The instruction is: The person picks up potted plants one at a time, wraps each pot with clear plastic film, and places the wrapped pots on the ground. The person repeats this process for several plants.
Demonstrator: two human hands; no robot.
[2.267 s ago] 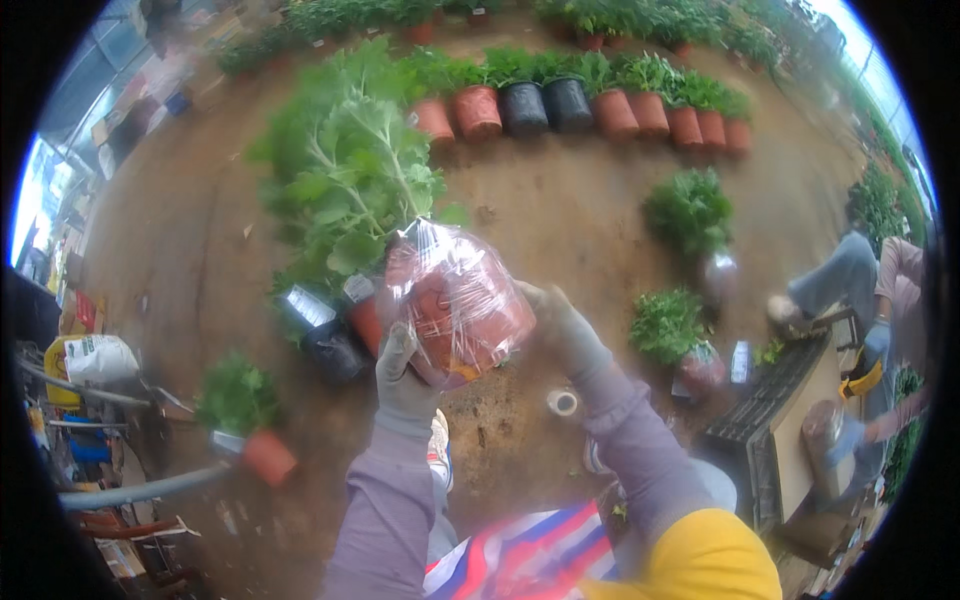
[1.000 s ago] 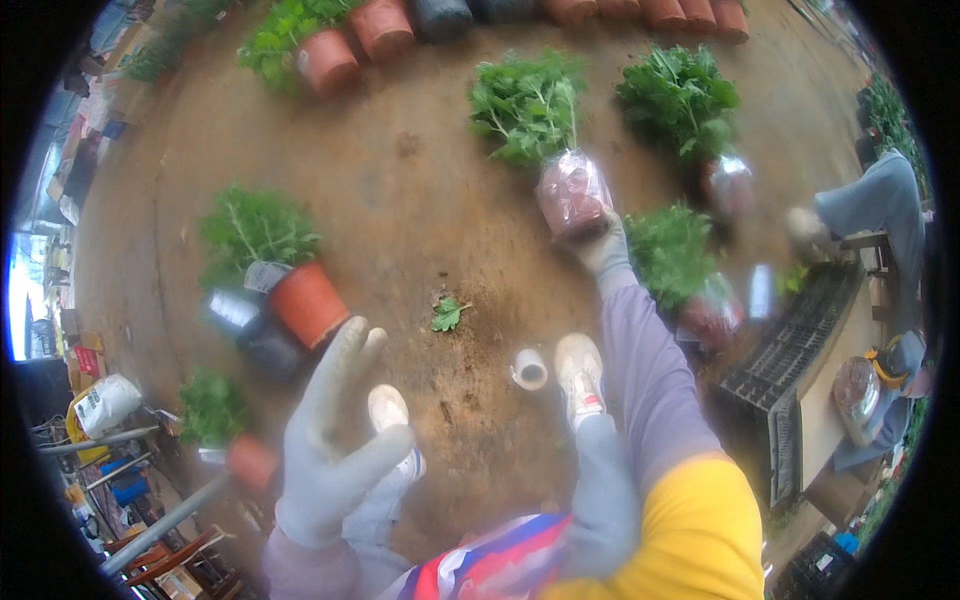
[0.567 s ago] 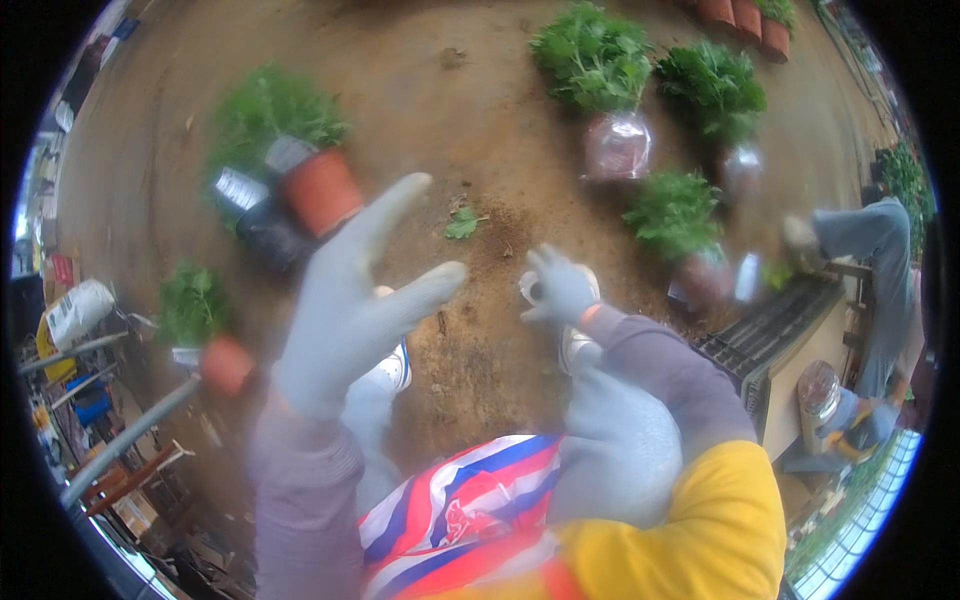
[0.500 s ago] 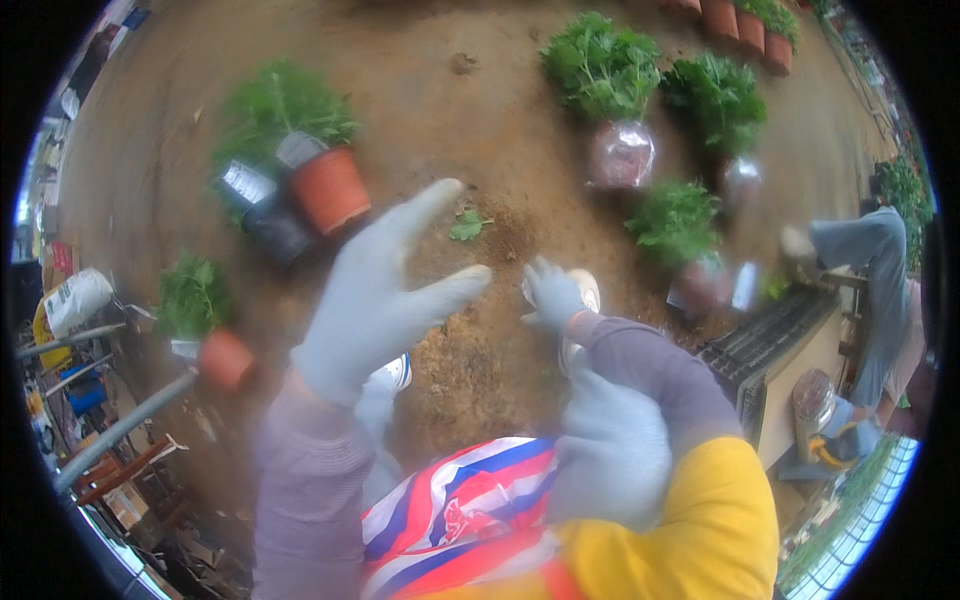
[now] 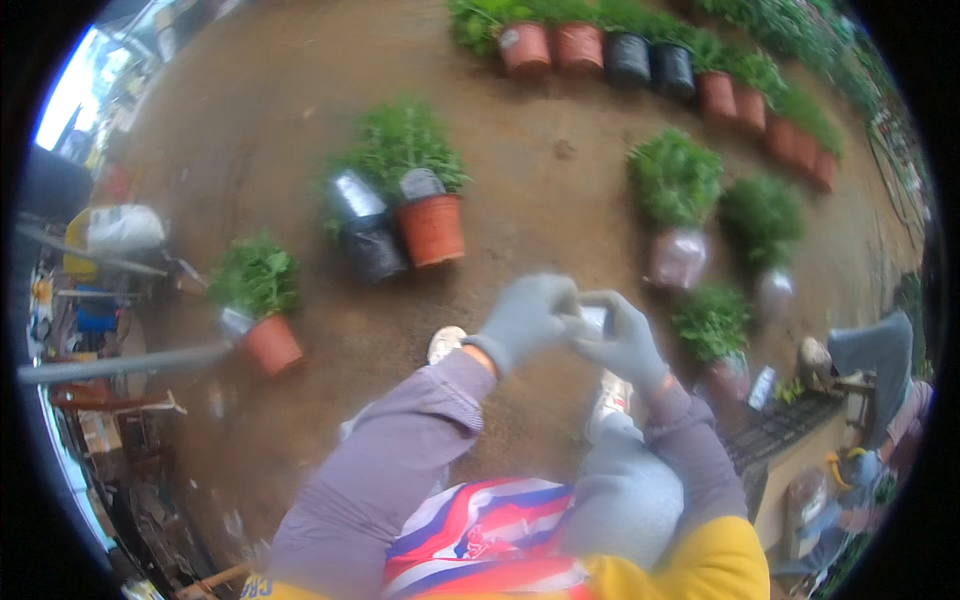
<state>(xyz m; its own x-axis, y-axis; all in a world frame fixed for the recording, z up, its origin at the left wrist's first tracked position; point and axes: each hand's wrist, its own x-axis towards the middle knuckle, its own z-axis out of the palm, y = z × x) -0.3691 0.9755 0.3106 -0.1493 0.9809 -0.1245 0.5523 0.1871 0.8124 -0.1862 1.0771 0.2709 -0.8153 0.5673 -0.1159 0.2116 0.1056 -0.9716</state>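
In grey work gloves, my left hand [image 5: 528,315] and my right hand [image 5: 628,345] meet over the dirt floor, above and between my shoes. The left fingers are pressed together, with their tips at the right hand. My right fingers curl around a small pale, shiny piece [image 5: 594,320]; its kind is too blurred to tell. What the left fingertips pinch, if anything, is hidden. Left of my hands, an orange pot [image 5: 432,230] with a leafy green plant [image 5: 405,145] stands against a black pot [image 5: 374,250].
A smaller orange potted plant [image 5: 272,345] is at the left, beside a metal pole [image 5: 130,365]. Several plants with plastic-wrapped root balls [image 5: 678,258] are at the right. More pots [image 5: 580,48] line the far side. Another person's leg [image 5: 870,350] and a black slatted tray [image 5: 785,430] show right.
My left hand has gone from spread fingers to closed and moved right. The right hand has come up from near my shoe to meet it. The view has tilted farther out, showing more pots.
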